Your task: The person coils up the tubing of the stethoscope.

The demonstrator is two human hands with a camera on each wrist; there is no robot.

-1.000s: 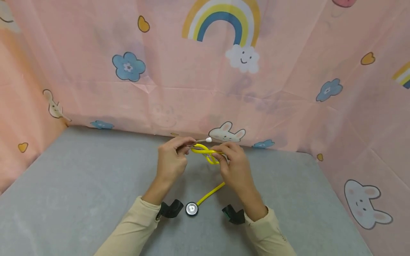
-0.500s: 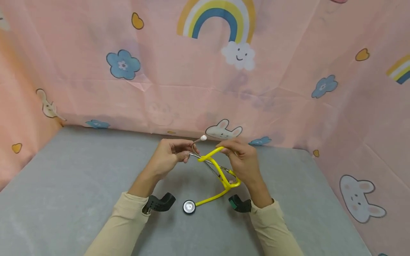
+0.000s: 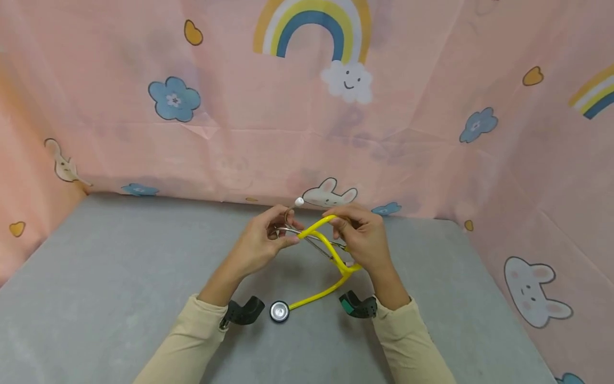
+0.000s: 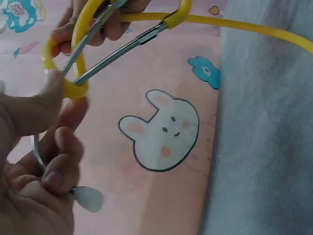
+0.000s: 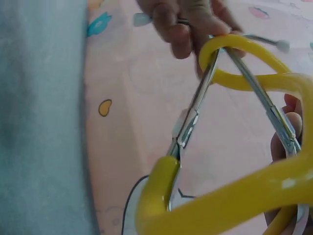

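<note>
There is wide room over the table [image 3: 120, 277], to the left of the left hand [image 3: 254, 240] and to the right of the right hand [image 3: 366, 237]. Between the hands, the stethoscope [image 3: 341, 265] blocks the way with its crossing yellow tube [image 3: 314, 297] and shiny rods [image 4: 121, 54]. Lower down, its disc [image 3: 279, 311] sits between the black cameras [image 3: 245, 311]. Pink cloth [image 3: 240, 154] walls off the back.
</note>
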